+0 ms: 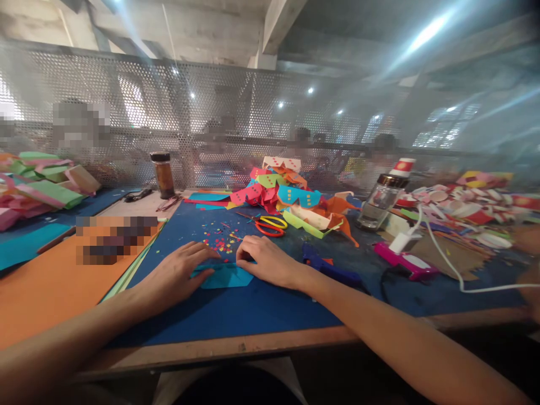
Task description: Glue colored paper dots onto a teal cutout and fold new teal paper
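Note:
A folded piece of blue paper lies on the blue tabletop close to me, under both hands. My left hand holds its left end, with the thumb at the near side and the fingers reaching along the far edge. At the right end, my right hand has its fingers curled down and pressed together on the paper. Just beyond lie tiny coloured paper scraps. Past them rest scissors with red and yellow handles.
Cut paper shapes form a heap at the back. A dark blue tool lies right of my right hand. Beyond stand a glass bottle and a brown-filled jar. A pink power strip carries a white cable. Orange paper spreads leftward.

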Tool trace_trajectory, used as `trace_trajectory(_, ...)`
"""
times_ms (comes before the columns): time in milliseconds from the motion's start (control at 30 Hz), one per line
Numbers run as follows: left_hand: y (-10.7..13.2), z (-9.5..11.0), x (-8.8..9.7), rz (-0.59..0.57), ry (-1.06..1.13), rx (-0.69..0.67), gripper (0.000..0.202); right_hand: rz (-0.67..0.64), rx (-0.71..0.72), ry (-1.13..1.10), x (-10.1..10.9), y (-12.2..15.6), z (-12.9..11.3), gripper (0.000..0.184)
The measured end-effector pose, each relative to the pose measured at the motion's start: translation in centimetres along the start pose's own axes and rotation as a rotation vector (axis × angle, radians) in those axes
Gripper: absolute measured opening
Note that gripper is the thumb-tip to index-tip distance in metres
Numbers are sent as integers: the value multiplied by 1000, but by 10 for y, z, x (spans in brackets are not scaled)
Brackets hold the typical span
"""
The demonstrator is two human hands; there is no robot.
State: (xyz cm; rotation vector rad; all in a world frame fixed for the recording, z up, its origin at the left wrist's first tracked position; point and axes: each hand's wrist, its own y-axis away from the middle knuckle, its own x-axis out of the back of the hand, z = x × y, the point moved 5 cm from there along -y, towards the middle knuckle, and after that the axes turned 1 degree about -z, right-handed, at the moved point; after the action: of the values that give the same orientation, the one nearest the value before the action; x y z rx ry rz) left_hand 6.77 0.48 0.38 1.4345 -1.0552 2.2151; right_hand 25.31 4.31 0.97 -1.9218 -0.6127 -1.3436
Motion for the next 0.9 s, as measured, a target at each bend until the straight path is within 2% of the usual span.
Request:
trace_trajectory(400, -4, -12, -5, -67, 121, 150, 15, -15, -12, -46, -2, -2, -1, 7)
trace_trajectory(900, -8, -10, -2, -173, 295, 341, 22, 5, 13, -85, -1, -2, -5, 9)
